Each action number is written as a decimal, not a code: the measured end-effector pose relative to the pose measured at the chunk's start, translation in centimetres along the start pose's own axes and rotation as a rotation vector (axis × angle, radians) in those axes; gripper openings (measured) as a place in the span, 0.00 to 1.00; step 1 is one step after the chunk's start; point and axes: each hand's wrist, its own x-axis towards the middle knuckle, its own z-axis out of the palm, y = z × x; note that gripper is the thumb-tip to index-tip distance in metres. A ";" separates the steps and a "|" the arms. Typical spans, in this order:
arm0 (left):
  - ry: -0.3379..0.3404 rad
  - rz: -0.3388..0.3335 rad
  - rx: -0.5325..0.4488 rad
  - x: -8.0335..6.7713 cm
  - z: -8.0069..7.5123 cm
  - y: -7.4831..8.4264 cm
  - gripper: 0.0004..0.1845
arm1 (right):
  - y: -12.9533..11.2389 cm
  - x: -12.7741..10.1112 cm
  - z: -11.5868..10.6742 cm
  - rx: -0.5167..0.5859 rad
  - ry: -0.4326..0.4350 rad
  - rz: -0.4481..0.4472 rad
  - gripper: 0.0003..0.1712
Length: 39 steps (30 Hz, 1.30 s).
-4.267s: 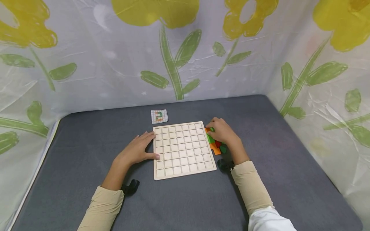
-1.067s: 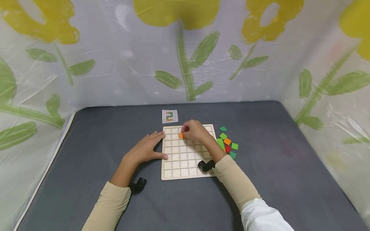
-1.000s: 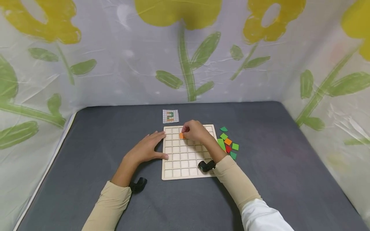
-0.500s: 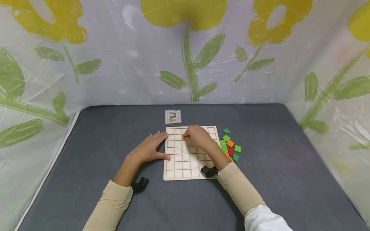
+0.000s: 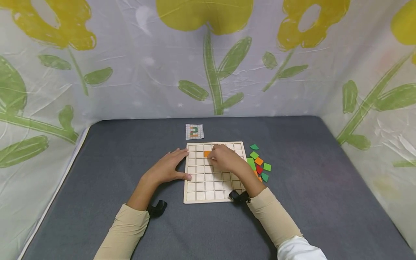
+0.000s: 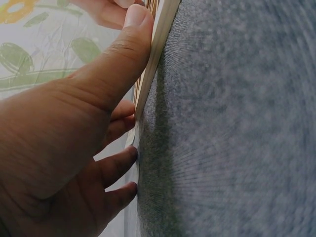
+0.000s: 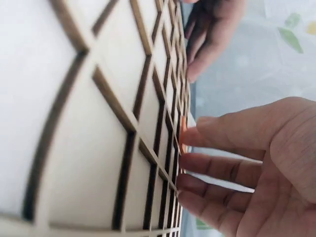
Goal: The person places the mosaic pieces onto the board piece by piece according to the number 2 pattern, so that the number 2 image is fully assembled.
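A pale wooden grid board [image 5: 208,187] lies flat on the grey table. One orange square tile [image 5: 207,154] sits in a cell in its second row from the far edge. My right hand [image 5: 221,157] lies over the board with straight fingers, and a fingertip [image 7: 200,134] touches the orange tile [image 7: 183,129]. My left hand [image 5: 170,166] rests flat on the table, its thumb [image 6: 123,44] and fingers pressed against the board's left edge [image 6: 159,44]. The left hand [image 7: 212,39] also shows beyond the grid [image 7: 98,108] in the right wrist view.
Loose green, orange and red tiles [image 5: 259,163] lie in a small heap just right of the board. A small pattern card [image 5: 194,131] lies behind the board. Flower-printed sheets wall the table on three sides. Grey table [image 5: 308,173] stretches to both sides.
My right hand carried an orange tile from the heap to the board and set it in a cell. Since half a second ago the hand has drawn back slightly, showing more of the tile. The left hand stayed put.
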 end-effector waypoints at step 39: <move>-0.009 -0.024 -0.008 0.0 0.0 0.2 0.54 | 8.7 -6.8 -5.1 0.178 -0.088 0.708 0.26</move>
